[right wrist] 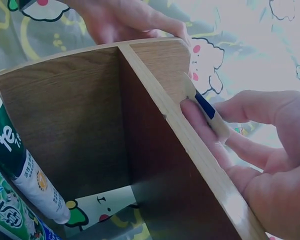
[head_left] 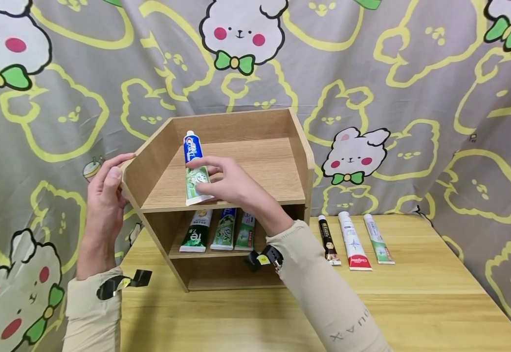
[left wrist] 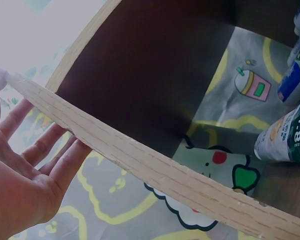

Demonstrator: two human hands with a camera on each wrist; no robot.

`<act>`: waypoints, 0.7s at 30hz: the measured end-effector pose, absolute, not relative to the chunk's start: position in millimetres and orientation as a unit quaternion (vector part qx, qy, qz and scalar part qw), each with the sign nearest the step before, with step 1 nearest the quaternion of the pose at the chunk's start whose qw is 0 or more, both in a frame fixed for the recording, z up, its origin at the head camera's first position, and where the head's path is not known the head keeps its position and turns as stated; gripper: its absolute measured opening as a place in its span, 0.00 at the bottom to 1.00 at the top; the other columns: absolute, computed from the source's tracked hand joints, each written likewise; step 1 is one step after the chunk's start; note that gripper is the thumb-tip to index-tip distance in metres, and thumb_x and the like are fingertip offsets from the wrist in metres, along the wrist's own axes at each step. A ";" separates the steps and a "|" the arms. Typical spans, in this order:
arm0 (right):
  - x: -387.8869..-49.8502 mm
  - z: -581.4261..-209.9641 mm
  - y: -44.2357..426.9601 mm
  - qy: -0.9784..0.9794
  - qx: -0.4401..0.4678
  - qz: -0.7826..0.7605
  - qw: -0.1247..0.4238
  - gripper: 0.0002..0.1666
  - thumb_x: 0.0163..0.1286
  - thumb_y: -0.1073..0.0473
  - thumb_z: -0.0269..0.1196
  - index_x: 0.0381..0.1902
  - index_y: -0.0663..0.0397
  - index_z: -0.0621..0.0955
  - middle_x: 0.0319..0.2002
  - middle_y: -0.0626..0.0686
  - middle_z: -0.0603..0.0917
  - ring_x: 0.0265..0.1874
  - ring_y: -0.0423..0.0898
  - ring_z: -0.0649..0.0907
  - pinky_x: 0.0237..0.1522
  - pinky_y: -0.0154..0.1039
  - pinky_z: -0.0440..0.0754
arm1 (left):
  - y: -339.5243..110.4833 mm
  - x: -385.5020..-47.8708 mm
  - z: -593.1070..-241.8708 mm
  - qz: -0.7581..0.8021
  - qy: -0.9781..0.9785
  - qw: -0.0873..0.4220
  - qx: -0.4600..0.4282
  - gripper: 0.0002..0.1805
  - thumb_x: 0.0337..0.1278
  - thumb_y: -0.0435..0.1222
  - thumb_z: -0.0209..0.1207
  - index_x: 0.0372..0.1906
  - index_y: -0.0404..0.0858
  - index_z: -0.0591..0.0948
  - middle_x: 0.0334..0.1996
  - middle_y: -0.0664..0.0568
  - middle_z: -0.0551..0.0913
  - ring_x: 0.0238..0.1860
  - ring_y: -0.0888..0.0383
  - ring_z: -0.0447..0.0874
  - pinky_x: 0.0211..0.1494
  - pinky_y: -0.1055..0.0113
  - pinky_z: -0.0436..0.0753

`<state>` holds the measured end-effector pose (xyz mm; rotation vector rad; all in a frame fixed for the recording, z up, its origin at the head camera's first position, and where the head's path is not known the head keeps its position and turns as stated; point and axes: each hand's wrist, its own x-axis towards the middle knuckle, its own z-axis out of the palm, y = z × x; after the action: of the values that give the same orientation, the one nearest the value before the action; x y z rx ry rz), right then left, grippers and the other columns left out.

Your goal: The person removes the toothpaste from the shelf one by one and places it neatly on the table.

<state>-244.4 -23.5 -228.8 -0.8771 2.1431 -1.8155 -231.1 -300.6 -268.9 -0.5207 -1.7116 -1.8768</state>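
My right hand (head_left: 233, 182) pinches a blue and green Crest toothpaste tube (head_left: 193, 150) over the left part of the wooden shelf's top board (head_left: 259, 164). The cap points to the back and the flat end toward me. In the right wrist view that flat end (right wrist: 206, 106) shows edge-on between the fingers, beside the board's front edge. Whether the tube touches the board, I cannot tell. My left hand (head_left: 103, 208) grips the front edge of the shelf's left side panel (left wrist: 130, 132), fingers on its outer side. Three toothpaste tubes lie in the middle compartment, including a dark green one (head_left: 195, 232).
On the table (head_left: 431, 293), right of the shelf, lie a black tube (head_left: 327, 239), a white and red Colgate tube (head_left: 353, 239) and a white and green tube (head_left: 378, 239). A lower compartment (head_left: 233, 278) sits beneath the tubes. A patterned curtain (head_left: 369, 63) hangs behind.
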 end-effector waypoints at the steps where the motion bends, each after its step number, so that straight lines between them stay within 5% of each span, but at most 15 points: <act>1: -243.8 -229.3 -22.1 0.724 -0.298 -0.615 0.096 0.28 0.70 0.70 0.63 0.67 0.50 0.80 0.55 0.60 0.77 0.46 0.52 0.82 0.41 0.41 0.87 | -300.5 -231.4 -269.1 -0.695 -0.637 0.270 -0.193 0.23 0.73 0.40 0.51 0.65 0.34 0.79 0.54 0.39 0.75 0.46 0.48 0.79 0.36 0.66 0.86; 21: -224.7 -240.2 -0.5 0.651 -0.353 -0.671 0.042 0.28 0.69 0.70 0.65 0.66 0.49 0.79 0.64 0.49 0.77 0.49 0.50 0.87 0.44 0.43 0.86 | -301.3 -231.1 -269.6 -0.700 -0.633 0.268 -0.194 0.23 0.73 0.40 0.51 0.65 0.34 0.79 0.54 0.39 0.75 0.46 0.48 0.79 0.37 0.66 0.86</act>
<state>-224.7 -0.5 -240.2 -1.0790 1.9933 -2.0527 -231.1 -301.3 -269.6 -0.5221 -1.7076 -1.8889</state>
